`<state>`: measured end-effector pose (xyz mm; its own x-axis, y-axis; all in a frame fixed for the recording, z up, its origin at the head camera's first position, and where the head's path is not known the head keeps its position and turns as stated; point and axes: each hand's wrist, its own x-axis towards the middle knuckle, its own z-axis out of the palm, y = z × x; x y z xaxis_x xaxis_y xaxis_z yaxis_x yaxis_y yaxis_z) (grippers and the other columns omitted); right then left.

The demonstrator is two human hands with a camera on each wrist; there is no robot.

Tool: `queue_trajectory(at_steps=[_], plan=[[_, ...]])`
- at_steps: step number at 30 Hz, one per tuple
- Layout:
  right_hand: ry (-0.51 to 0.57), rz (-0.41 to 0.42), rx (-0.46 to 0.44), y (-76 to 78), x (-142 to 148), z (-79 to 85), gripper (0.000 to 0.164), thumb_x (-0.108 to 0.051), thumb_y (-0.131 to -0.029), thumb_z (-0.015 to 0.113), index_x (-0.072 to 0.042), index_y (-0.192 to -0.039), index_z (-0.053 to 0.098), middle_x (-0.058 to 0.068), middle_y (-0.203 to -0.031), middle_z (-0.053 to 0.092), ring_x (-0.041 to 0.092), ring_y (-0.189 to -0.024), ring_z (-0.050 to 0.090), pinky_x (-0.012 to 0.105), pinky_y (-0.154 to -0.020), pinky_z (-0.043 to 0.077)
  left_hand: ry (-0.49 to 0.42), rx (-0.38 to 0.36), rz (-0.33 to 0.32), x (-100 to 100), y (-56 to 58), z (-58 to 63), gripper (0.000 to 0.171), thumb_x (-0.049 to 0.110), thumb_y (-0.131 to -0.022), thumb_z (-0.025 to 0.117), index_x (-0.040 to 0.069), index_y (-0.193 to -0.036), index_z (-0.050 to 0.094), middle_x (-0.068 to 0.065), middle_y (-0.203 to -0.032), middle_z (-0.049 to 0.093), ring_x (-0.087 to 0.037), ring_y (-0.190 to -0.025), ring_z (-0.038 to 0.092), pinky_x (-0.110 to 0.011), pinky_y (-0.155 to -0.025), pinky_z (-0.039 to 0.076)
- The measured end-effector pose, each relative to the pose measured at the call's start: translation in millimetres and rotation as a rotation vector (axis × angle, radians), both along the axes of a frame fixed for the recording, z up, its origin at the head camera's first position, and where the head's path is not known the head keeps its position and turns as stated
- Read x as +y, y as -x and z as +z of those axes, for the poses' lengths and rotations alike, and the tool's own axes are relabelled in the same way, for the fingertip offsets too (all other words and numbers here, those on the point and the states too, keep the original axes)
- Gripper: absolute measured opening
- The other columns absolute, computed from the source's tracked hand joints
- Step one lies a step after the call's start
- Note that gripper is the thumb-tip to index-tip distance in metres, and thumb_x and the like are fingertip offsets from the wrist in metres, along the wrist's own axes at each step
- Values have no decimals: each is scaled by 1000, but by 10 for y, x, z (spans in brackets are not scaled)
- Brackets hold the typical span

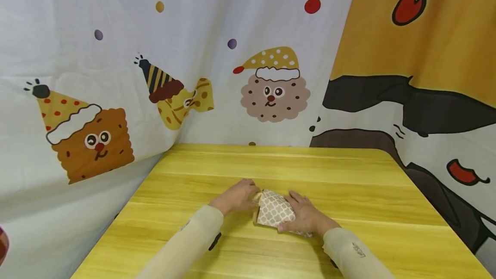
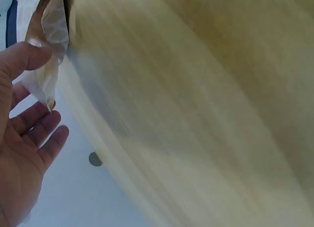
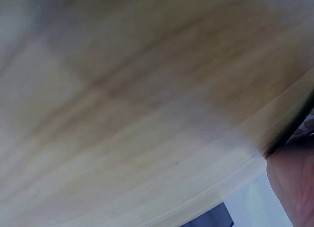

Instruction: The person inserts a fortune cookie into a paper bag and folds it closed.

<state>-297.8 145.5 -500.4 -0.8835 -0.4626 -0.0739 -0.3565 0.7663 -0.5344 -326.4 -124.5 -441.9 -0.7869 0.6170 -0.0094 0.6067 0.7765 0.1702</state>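
Observation:
A small flat package in white-and-beige lattice-patterned wrapping paper (image 1: 276, 210) lies on the wooden table. Its left end has loose, creased paper, with a tan edge showing below. My left hand (image 1: 242, 196) is at that end. In the left wrist view, the thumb and index finger of my left hand (image 2: 22, 119) pinch a folded paper flap (image 2: 55, 28), while the other fingers hang loosely bent. From the right, my right hand (image 1: 304, 215) holds the package across its top, thumb at the near side and fingers at the far side. Only a sliver of my right hand (image 3: 294, 183) shows in the right wrist view.
The yellow wood-grain table (image 1: 217, 162) extends around the package on all sides. Behind it hangs a white curtain (image 1: 217, 16) printed with cartoon biscuits. At the right, the cloth (image 1: 438, 55) carries a large orange and black cartoon print.

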Motion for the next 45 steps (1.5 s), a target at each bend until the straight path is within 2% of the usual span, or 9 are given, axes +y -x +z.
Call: queue_trajectory(at_steps=[5,12,15,18,22,28,36,39,45], plan=[[-15,2,8,6,-13,3,114,-71,-74,72,-5,-156,28,20,-163,12,50,-145,11,65,-115,10,-170,-71,113,-162,-76,-91,61,28,-93,72,5,-145,48,-18,-141,50,-32,-124,53,-44,-103,45],[-8,1,19,18,-1,19,114,-71,-74,73,-5,-156,29,20,-163,13,51,-145,11,66,-114,11,-689,-426,300,-348,-162,-175,58,19,-100,61,-6,-148,39,-18,-113,63,-33,-98,64,-45,-81,56],[-7,1,17,18,3,12,114,-71,-74,73,-5,-156,29,20,-163,12,51,-145,11,66,-114,10,-841,-485,374,-289,-166,-196,50,12,-99,60,-12,-141,45,-17,-101,66,-33,-88,68,-42,-77,58],[-1,3,10,13,5,1,114,-71,-74,72,-4,-156,29,21,-163,12,51,-145,10,66,-114,9,-930,-484,446,-183,-155,-210,39,2,-95,61,-14,-130,55,-16,-94,68,-30,-82,69,-40,-75,59],[22,0,-3,6,7,-14,114,-70,-75,73,-3,-156,27,21,-163,11,51,-145,9,67,-114,7,-986,-465,475,-32,-129,-219,30,-6,-90,62,-13,-120,63,-14,-91,66,-21,-78,66,-39,-75,59],[38,-21,5,3,-3,-22,115,-68,-73,76,-2,-155,29,22,-162,15,50,-145,10,66,-115,8,-963,-467,425,129,-130,-249,27,-7,-90,63,-12,-116,66,-12,-92,67,-16,-76,64,-39,-74,59],[19,-22,33,16,-10,-50,116,-69,-71,77,-3,-154,31,22,-161,19,44,-146,15,61,-117,10,-1000,-401,528,131,-142,-275,26,-9,-89,66,-10,-114,67,-17,-104,66,-21,-86,65,-36,-76,59],[18,-22,38,13,-14,-50,116,-69,-71,77,-2,-154,31,22,-160,19,43,-146,16,60,-117,10,-990,-387,489,149,-132,-274,27,-11,-86,67,-10,-113,68,-18,-105,68,-20,-86,66,-35,-74,59],[45,-47,34,-1,-24,-34,116,-67,-69,79,-3,-154,32,22,-160,20,44,-146,17,61,-116,12,-970,-446,405,269,-164,-265,24,-8,-88,66,-6,-112,70,-13,-103,70,-18,-83,67,-33,-71,59]])
